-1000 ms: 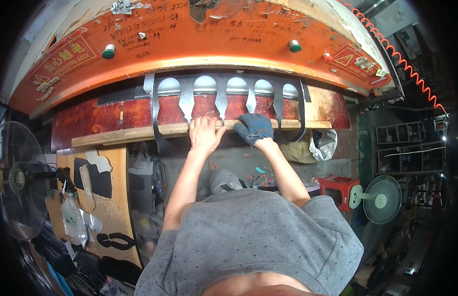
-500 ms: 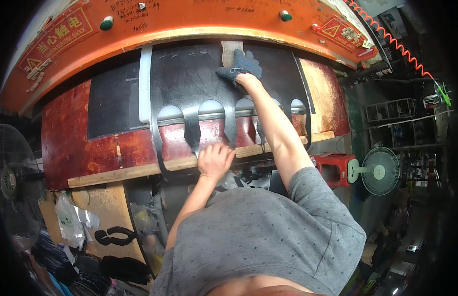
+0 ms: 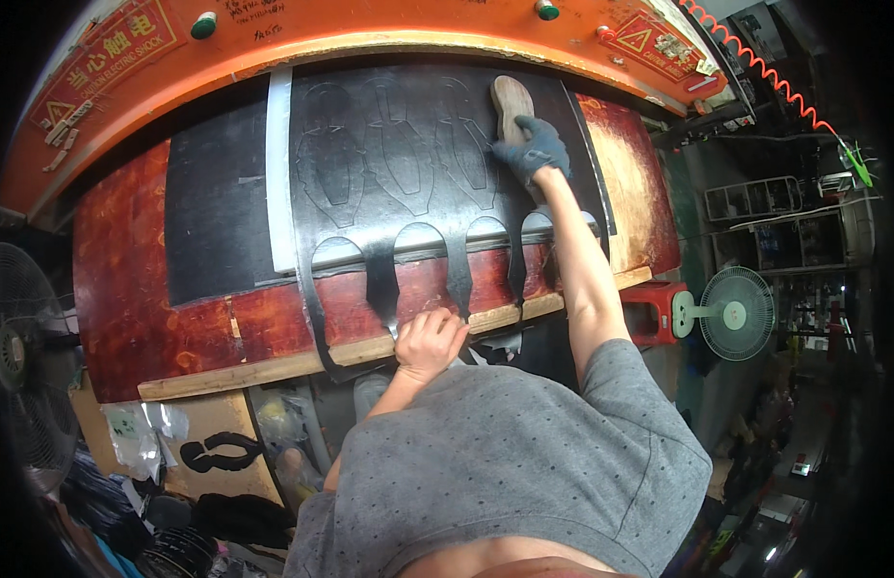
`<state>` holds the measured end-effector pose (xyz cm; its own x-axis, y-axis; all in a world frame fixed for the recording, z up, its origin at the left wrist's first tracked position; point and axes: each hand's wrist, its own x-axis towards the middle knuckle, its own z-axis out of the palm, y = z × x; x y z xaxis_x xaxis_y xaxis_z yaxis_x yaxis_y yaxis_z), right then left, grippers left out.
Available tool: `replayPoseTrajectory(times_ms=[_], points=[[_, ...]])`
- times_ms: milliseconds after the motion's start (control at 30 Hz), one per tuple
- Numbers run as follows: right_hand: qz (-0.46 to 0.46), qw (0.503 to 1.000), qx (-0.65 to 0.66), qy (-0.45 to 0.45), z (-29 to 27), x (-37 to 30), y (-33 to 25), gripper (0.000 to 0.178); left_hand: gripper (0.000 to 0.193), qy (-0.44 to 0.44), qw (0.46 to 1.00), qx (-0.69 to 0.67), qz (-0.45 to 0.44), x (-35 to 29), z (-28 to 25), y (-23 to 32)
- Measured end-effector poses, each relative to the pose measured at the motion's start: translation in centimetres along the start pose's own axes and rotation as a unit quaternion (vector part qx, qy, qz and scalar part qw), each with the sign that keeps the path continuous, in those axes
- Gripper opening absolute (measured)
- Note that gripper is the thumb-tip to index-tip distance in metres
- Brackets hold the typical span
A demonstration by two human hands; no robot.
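Note:
A black sheet (image 3: 351, 226) lies over the table. Long pointed outlines are marked or cut in it, and its scalloped near edge runs out into narrow strips. My right hand (image 3: 536, 152), in a blue-grey glove, grips a long wooden block (image 3: 511, 96) with a rounded far end; it lies on the sheet's right part, and my palm hides part of it. At the table's front edge my bare left hand (image 3: 430, 344) has its fingers curled together at the lower ends of the strips. Its fingertips are partly hidden.
An orange machine beam (image 3: 370, 45) with green knobs spans the far side. A pale bar (image 3: 280, 173) lies left of the outlines, and a wooden strip (image 3: 264, 362) edges the reddish table. Fans stand at both sides, the right one (image 3: 734, 313) by a red stool (image 3: 657, 310).
My right hand and the wooden block have shifted right across the sheet. More pointed outlines show left of the block. My left hand stays at the front edge. The view has shifted slightly.

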<state>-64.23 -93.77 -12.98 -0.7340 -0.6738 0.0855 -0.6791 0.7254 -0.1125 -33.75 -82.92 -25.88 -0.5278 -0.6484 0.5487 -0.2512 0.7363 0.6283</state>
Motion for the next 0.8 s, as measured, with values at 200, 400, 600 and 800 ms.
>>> replayPoseTrajectory(times_ms=[200,400,600,800], points=[[-0.033,0.997,-0.068,-0.004,1.2,0.3,0.7,0.076,0.017,0.026,1.0,0.017,0.005,0.3,1.0,-0.9],[-0.028,0.994,0.083,0.067,3.8,5.0,2.0,0.063,0.017,0.033,0.999,0.031,-0.013,3.5,2.1,-3.7],[0.01,0.987,0.118,0.113,-0.5,10.3,0.3,0.045,0.016,0.066,0.997,0.03,-0.013,10.6,4.5,-8.3],[0.027,0.885,0.446,0.128,-3.5,19.6,-4.0,0.036,0.013,0.014,0.996,0.023,-0.089,18.1,5.9,-13.3]])
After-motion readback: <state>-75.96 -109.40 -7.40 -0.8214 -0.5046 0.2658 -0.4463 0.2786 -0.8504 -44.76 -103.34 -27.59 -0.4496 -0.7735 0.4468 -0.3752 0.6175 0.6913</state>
